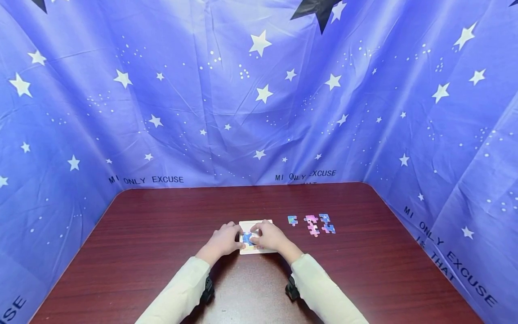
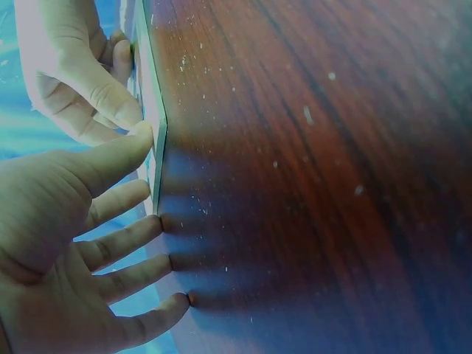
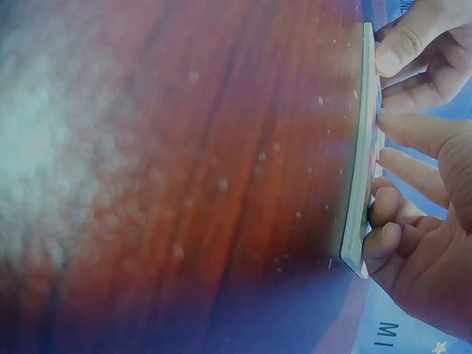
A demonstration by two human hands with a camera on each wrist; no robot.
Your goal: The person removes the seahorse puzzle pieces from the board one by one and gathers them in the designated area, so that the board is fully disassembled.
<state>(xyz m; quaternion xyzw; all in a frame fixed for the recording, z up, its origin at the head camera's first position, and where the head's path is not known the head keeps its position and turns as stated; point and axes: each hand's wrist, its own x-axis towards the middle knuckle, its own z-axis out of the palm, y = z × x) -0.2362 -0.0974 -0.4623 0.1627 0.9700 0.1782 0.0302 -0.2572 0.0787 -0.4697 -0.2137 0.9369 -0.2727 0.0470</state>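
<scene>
A small white-framed jigsaw board (image 1: 247,252) lies flat on the table, with a blue puzzle piece (image 1: 247,239) visible on its left part. My left hand (image 1: 224,241) touches the board's left edge. In the left wrist view its thumb meets the board's edge while the outstretched fingertips reach the board side and tabletop. My right hand (image 1: 271,236) lies over the board's right half and hides much of the picture. Its thumb and index finger pinch at the blue piece; in the right wrist view the other fingers (image 3: 383,240) curl against the board.
Several loose jigsaw pieces lie right of the board: a blue-green one (image 1: 292,220) by itself, then a cluster of pink pieces (image 1: 311,218) and blue pieces (image 1: 329,228). A starry blue curtain (image 1: 226,99) surrounds the dark red wooden table (image 1: 162,211).
</scene>
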